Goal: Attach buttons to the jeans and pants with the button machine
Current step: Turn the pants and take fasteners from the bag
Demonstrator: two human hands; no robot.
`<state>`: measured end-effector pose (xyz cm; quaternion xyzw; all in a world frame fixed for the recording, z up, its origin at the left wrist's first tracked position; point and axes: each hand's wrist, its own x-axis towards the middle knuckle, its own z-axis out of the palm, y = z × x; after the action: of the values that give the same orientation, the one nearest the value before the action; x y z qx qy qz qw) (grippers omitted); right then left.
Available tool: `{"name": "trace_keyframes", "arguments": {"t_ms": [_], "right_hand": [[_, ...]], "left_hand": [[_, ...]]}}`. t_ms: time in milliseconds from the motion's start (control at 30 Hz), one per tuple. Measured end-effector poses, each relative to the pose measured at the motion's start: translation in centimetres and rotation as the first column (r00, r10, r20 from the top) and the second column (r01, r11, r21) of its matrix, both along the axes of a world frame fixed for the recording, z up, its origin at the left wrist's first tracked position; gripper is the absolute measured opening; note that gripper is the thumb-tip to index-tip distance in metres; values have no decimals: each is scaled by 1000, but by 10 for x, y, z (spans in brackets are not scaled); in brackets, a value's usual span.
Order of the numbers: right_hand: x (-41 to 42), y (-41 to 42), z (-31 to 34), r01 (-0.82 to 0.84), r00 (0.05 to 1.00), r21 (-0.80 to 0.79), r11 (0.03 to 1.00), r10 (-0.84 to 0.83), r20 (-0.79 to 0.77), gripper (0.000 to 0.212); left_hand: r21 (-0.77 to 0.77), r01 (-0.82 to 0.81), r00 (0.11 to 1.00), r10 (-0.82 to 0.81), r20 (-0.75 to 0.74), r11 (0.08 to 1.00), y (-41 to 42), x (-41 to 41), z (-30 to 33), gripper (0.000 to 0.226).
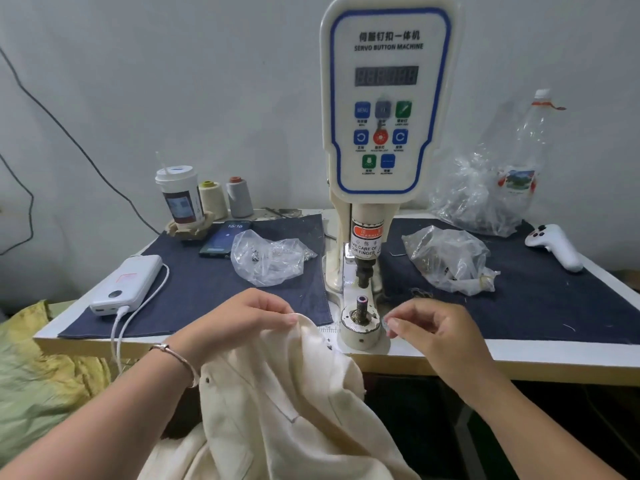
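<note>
Loosely bunched cream pants (277, 403), wrinkled.

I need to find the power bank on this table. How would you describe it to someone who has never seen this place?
Start at the tall white button machine in the middle of the table. Go left across the dark blue denim mat to the table's left edge. There lies a white rectangular power bank with a white cable plugged into its near end; the black phone behind it has no cable.

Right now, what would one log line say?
left hand grips cream pants | right hand pinches button | beside lower die
</note>
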<state>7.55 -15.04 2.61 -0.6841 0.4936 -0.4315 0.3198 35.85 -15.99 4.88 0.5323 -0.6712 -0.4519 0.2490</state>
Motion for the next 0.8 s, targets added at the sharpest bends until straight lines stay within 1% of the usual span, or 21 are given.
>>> {"name": "trace_keyframes", "arguments": {"t_ms": [67, 133, 200, 233, 267, 333, 367, 433, 500, 600, 667, 800], "right_hand": [[8, 12, 10, -81, 997, 41, 996, 81, 7, 14], [19, 23, 23, -209, 978, 57, 976, 208, 32, 22], [27, 31, 34, -369, 929, 88, 925, 365, 60, 33], [29, 34, 39, -426, 905, 108, 898, 422, 53, 35], [29, 37, 43, -463, 886, 129, 877, 461, 51, 32], [25, 43, 51, -512, 859, 160, 844, 504, 93, 17], [23, 46, 53, -534, 845, 175, 827, 518, 130, 10], [17, 50, 58, -575, 816, 195, 794, 540, 209, 10], [9, 53, 62, -616, 776, 181, 766, 553, 303, 10], [-9, 52, 67, -612, 752, 186, 769, 492, 439, 13], [-18, 50, 67, -593, 764, 227, 772, 451, 461, 14], [-21, 38, 58, -552, 806, 322, 769, 392, 444, 14]], "left_hand": [[32, 65, 998, -64, -29, 997, 16, -7, 15, 18], [48, 127, 992, -127, -18, 991, 32, -13, 30, 18], [61, 193, 981, -192, -27, 979, 44, -18, 42, 20], [61, 219, 975, -217, -41, 974, 50, -20, 50, 25], [51, 240, 970, -236, -60, 970, 56, -22, 57, 25], [-3, 261, 962, -261, -79, 965, 65, -26, 70, 19], [-29, 262, 962, -264, -75, 965, 69, -27, 75, 19], [-68, 254, 964, -258, -59, 965, 74, -29, 80, 20], [-103, 265, 962, -270, -39, 959, 76, -32, 79, 25], [-129, 255, 963, -263, -50, 958, 77, -35, 74, 31], [-134, 240, 965, -251, -74, 961, 75, -38, 66, 33], [-154, 174, 974, -193, -115, 973, 64, -43, 44, 36]]}}
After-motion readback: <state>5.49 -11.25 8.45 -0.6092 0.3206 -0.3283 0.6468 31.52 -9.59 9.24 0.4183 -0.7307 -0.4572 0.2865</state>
